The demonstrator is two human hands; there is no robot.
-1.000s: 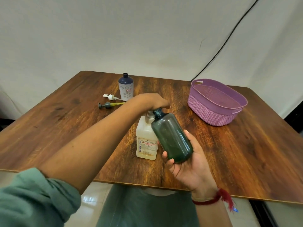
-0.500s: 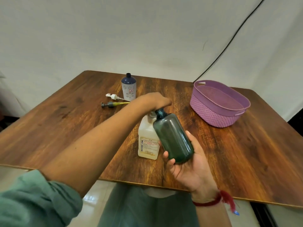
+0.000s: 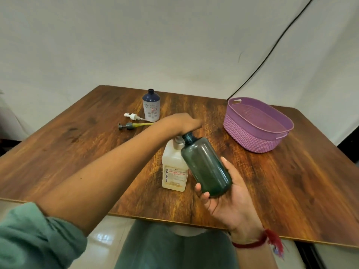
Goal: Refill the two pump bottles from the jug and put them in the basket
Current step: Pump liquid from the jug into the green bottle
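Observation:
My right hand (image 3: pixel 229 193) holds a dark green bottle (image 3: pixel 206 164) without its pump, tilted over the table's front part. Just behind it stands the pale jug (image 3: pixel 173 169) with a printed label. My left hand (image 3: pixel 186 123) reaches over the jug's top and grips its cap, which the fingers hide. A second bottle (image 3: pixel 151 105), dark blue above and white below, stands open at the back. Two pump heads lie next to it: a white pump (image 3: pixel 132 116) and a grey pump (image 3: pixel 130 125) with a yellow tube. The purple basket (image 3: pixel 258 140) sits empty at the right.
The wooden table (image 3: pixel 291 181) ends close to my body at its front edge. A black cable (image 3: pixel 272 53) runs down the white backdrop behind the basket.
The view has tilted a little, so everything sits lower in frame. My hands, the jug and the green bottle keep the same places relative to each other.

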